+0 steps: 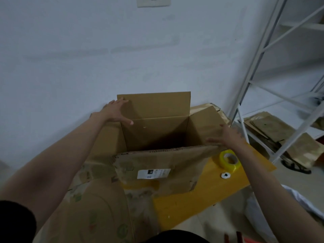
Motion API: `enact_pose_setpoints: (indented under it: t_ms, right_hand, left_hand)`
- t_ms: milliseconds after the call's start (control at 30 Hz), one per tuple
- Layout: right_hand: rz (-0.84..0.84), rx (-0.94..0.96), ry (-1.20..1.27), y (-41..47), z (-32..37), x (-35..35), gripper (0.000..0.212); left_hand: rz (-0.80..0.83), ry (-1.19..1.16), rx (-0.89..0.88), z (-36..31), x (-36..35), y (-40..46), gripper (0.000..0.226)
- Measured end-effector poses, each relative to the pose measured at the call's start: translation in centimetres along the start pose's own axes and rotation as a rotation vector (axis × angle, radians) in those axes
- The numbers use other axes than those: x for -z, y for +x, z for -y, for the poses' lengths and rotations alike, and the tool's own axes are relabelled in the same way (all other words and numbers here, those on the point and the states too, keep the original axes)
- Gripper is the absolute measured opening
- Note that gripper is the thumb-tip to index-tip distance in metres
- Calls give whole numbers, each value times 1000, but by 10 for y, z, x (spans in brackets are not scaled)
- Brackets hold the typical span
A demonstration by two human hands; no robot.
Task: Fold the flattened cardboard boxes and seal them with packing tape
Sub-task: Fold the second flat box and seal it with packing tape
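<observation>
A brown cardboard box [157, 132] stands open-topped on a yellow table [201, 195], its flaps spread outward. My left hand [116, 112] lies with straight fingers on the far-left corner, thumb reaching over the inner wall. At the right flap my right hand [226, 136] rests with fingers extended along the fold. The near flap [157, 165] carries a white label and hangs toward me. A roll of yellow packing tape [228, 160] lies on the table just right of the box.
A small white round cap [225, 175] sits near the tape. More flattened cardboard [87, 207] lies at my lower left. A white metal shelf frame [273, 95] stands at the right, with flattened boxes [284, 139] on the floor beneath. A white wall is behind.
</observation>
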State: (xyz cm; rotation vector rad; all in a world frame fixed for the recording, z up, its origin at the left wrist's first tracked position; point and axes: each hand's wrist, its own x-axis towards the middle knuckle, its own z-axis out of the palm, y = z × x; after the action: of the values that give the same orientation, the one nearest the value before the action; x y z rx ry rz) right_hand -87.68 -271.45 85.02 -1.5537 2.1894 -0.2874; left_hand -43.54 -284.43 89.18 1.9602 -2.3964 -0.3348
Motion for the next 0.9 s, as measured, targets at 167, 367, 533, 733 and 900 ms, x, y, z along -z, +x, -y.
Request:
enact_pose_setpoints:
  t_ms: [167,367,533,733,900]
  right_hand:
    - [-285,168,120,-1,13,8,85]
    - [60,442,231,-4,31,20,90]
    - [395,475,59,-11,38,14,115]
    - [609,486,-185,-16,47,-31,91]
    - [608,480,-183,-10,47,-30,68]
  left_hand:
    - [-2,-7,12,-2,1,-1,124]
    - [14,3,16,-1,-1,-2,132]
    - [30,0,11,-4,-2,-2,136]
    - [14,-3,2,1,-2,-7,132]
    - [-71,-23,-41,10,0,-14,113]
